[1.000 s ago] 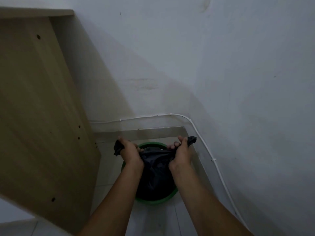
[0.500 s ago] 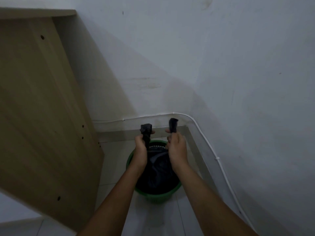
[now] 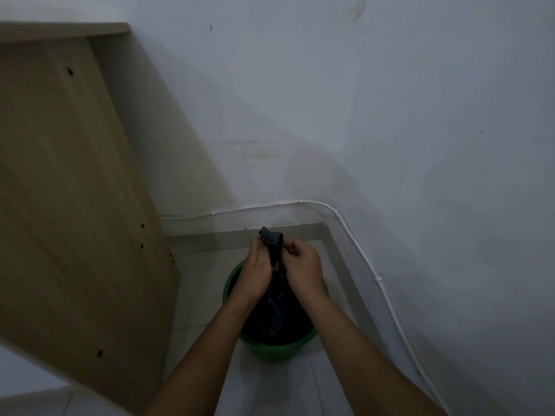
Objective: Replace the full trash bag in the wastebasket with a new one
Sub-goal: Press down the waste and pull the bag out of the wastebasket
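Note:
A round green wastebasket (image 3: 277, 351) stands on the tiled floor in the corner of the room. A full black trash bag (image 3: 274, 310) sits inside it, its top gathered into a bunch that sticks up above my fingers. My left hand (image 3: 258, 271) and my right hand (image 3: 303, 265) are side by side over the basket, both closed on the gathered neck of the bag. My forearms hide the sides of the basket rim.
A light wooden furniture panel (image 3: 75, 190) stands close on the left. White walls meet just behind the basket. A white cable (image 3: 387, 295) runs along the baseboard and down the right wall. Pale floor tiles (image 3: 270, 391) lie in front.
My hands have come together from holding two separate bag ends apart. The two ends are now bunched into one neck between them, and both hands sit slightly higher over the basket.

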